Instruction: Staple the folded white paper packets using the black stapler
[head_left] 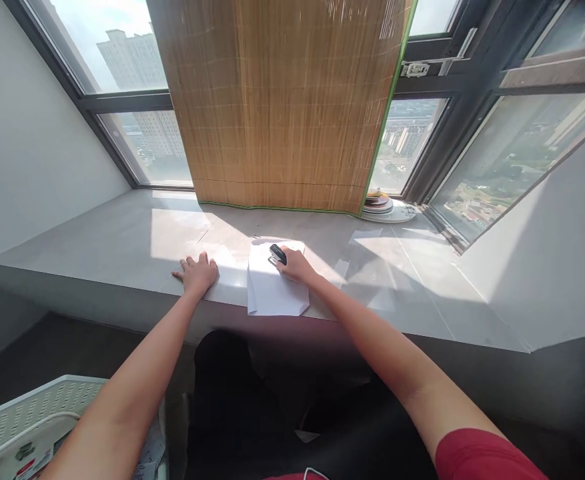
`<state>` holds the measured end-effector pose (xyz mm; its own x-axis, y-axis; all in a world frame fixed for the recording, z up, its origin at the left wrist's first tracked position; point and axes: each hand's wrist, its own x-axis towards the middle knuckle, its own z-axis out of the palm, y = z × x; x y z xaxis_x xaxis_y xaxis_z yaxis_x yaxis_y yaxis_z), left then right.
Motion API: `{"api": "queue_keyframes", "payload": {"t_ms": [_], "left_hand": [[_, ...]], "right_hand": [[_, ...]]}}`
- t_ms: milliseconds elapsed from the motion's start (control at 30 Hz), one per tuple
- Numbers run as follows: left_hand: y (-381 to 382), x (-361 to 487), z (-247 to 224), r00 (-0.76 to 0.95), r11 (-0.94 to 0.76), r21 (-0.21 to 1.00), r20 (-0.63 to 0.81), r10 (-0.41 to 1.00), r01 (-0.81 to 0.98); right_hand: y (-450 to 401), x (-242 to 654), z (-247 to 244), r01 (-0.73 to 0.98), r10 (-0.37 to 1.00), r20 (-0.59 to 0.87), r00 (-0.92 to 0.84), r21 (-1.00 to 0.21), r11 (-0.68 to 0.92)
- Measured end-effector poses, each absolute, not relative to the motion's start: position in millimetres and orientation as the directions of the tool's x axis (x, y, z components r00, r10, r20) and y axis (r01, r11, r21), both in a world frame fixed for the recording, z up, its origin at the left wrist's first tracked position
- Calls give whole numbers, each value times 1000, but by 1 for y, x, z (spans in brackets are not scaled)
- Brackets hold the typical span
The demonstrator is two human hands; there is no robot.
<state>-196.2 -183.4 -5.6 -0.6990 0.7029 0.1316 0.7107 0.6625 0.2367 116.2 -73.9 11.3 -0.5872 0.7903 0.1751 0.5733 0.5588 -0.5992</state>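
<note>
White paper point(278, 295) at the wide grey sill's point(102, 247) edge!
My right hand point(298, 267) grips a black stapler point(277, 254), left hand point(199, 273) spread flat; perforated white basket point(72, 395) holds cable point(37, 422).

From my remote seat I see a broad, glossy, pale grey sill point(97, 243), with tall, dark-grey-framed glass windows point(127, 101) along its back edge. A brown slatted blind edged in green point(282, 100) hangs before that edge's middle. Smooth white walls point(37, 133) flank both ends. Sunlight point(172, 230) makes angular bright patches; below the front edge lies dark floor point(37, 343).
</note>
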Motion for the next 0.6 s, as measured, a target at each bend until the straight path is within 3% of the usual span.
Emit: {"api": "queue_keyframes", "payload": {"t_ms": [167,267,333,433,533,600], "left_hand": [[-182,-203,-4,-712,660,291,132,689,693],[-181,-181,2,-635,541,349,272,723,765],[-180,-143,6,-491,345,390,383,783,854],[-178,-68,5,-155,-25,402,409,899,915],[-177,-8,-3,164,-265,336,300,940,904],[-177,9,-8,230,-292,287,231,945,912]], "right_hand": [[-59,201,-5,557,842,227,-489,-662,501],[-59,233,-10,462,836,303,-457,-723,514],[-62,247,-11,407,805,401,-437,-709,575],[-70,261,-14,433,789,452,-416,-665,609],[-79,272,-21,499,815,414,-405,-647,577],[-82,278,-25,505,824,440,-356,-652,566]]}}
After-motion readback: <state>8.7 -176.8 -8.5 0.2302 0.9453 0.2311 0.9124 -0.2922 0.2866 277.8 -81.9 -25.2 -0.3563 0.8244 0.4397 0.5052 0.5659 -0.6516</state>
